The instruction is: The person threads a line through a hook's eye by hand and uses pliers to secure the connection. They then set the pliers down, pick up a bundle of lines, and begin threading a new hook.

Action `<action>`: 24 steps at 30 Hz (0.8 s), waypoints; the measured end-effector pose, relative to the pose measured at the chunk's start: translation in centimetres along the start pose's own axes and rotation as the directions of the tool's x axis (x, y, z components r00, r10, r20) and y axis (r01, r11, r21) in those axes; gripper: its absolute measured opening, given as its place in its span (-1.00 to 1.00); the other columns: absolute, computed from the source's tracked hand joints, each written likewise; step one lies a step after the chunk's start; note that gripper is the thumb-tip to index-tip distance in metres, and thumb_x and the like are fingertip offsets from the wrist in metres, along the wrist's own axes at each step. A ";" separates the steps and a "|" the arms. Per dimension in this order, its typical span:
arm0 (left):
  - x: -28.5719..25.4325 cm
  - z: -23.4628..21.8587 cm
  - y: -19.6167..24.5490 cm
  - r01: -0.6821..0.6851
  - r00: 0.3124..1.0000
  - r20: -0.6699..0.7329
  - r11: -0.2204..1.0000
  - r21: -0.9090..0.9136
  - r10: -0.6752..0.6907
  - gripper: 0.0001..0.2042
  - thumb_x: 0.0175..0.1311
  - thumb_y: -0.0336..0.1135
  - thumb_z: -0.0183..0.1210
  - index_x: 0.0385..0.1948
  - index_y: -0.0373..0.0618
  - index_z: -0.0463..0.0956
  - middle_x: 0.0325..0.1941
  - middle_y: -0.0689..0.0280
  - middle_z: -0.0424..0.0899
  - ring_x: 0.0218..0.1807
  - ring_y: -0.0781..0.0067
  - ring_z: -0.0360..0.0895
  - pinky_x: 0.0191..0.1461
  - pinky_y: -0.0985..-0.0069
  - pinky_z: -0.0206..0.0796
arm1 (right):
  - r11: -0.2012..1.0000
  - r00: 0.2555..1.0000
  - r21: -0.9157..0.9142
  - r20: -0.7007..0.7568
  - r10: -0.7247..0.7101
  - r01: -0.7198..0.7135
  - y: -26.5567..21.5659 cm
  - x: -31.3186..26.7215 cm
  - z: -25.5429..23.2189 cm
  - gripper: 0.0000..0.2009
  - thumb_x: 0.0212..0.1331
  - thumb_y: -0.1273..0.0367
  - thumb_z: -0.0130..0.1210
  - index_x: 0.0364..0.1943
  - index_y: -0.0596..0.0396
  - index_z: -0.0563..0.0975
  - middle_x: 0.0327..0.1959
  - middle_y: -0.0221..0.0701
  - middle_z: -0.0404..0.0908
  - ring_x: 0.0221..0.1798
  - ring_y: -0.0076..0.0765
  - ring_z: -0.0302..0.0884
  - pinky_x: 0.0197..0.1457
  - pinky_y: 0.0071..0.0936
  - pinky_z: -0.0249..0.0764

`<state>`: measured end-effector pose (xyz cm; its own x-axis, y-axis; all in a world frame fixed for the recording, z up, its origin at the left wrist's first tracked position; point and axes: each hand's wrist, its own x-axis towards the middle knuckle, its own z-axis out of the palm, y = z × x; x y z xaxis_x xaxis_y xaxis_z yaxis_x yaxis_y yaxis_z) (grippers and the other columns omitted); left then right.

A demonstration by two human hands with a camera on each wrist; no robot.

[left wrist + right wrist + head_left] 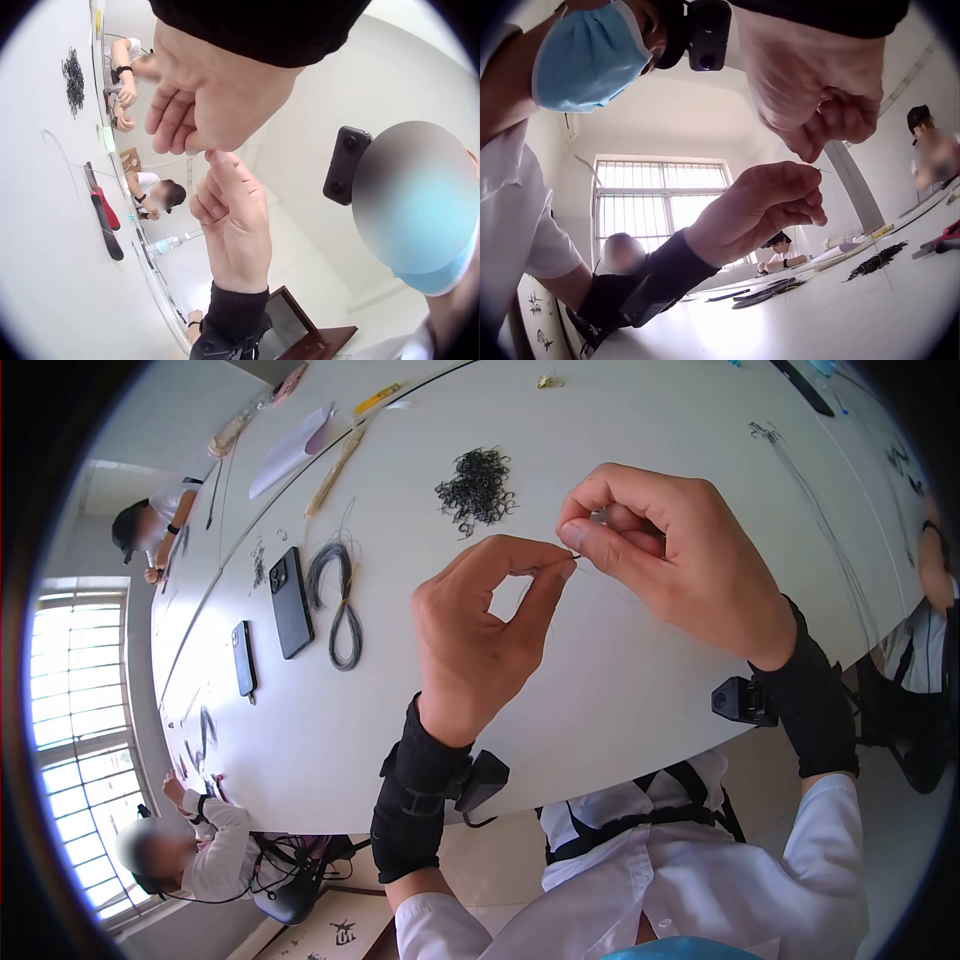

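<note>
Wire [576, 557]: dark, hair-thin, short part visible
Long axis: from fingertips to fingertips; full direction unclear
Place: above the worktop [620, 690], inward of its near edge
Left hand [485, 630]: fingers pinch it
Right hand [680, 555]: likewise

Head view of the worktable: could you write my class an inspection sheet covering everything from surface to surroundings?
Surface: white table, smooth.
Job's things: tiny dark piece at the fingertips; pile of dark bent pieces; tied coil of dark wire.
Clutter: larger phone, smaller phone; red-and-black-handled tool.
Hands: left hand pinches the tiny piece; right hand has curled fingers close by, its hold unclear.
Cables: black cables bunched beside a seated person.
Surroundings: barred window; other people nearby.
</note>
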<state>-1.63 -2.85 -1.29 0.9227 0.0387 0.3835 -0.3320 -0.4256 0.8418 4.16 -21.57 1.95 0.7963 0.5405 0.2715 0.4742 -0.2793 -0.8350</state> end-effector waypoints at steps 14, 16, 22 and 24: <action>0.1 -0.7 0.9 0.111 0.994 0.010 0.989 -0.094 -0.111 -0.92 0.34 -0.62 0.24 -0.20 -0.42 0.59 -0.25 0.15 0.76 -0.16 0.48 0.69 0.07 0.53 0.53 | 0.964 0.970 0.154 0.146 0.194 -0.216 1.0 -0.7 0.5 -0.84 0.35 0.35 0.23 -0.23 0.19 0.64 -0.68 -0.59 0.32 -0.60 -0.72 0.15 -0.54 -0.56 0.06; 0.2 -0.5 0.6 0.097 0.995 -0.028 0.989 -0.116 -0.100 -0.93 0.31 -0.60 0.28 -0.23 -0.39 0.62 -0.28 0.18 0.76 -0.19 0.51 0.69 0.01 0.55 0.52 | 0.977 0.978 0.095 0.109 0.180 -0.190 0.4 -1.3 0.8 -0.86 0.33 0.37 0.24 -0.23 0.18 0.63 -0.67 -0.52 0.36 -0.62 -0.65 0.20 -0.54 -0.53 0.10; 0.2 -0.1 -0.4 0.027 0.996 -0.090 0.999 -0.027 -0.030 -0.93 0.21 -0.54 0.36 -0.31 -0.28 0.67 -0.36 0.24 0.77 -0.30 0.50 0.70 -0.13 0.58 0.50 | 0.978 0.992 -0.184 -0.050 -0.113 0.102 -0.7 -2.1 1.3 -0.92 0.27 0.46 0.24 -0.24 0.15 0.60 -0.61 -0.35 0.45 -0.61 -0.42 0.36 -0.50 -0.42 0.26; 0.1 0.0 -0.5 -0.028 0.997 -0.072 0.999 0.042 0.031 -0.93 0.20 -0.54 0.36 -0.32 -0.25 0.67 -0.36 0.24 0.77 -0.32 0.46 0.70 -0.15 0.57 0.50 | 0.955 0.971 -0.221 -0.087 -0.222 0.198 -0.3 -1.7 1.4 -0.93 0.26 0.50 0.26 -0.23 0.14 0.60 -0.66 -0.44 0.33 -0.63 -0.57 0.21 -0.52 -0.50 0.15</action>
<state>-1.33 -2.64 -1.64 0.8955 0.0900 0.4359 -0.3495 -0.4642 0.8139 2.15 -21.29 1.07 0.7011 0.5175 0.4905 0.6936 -0.3354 -0.6376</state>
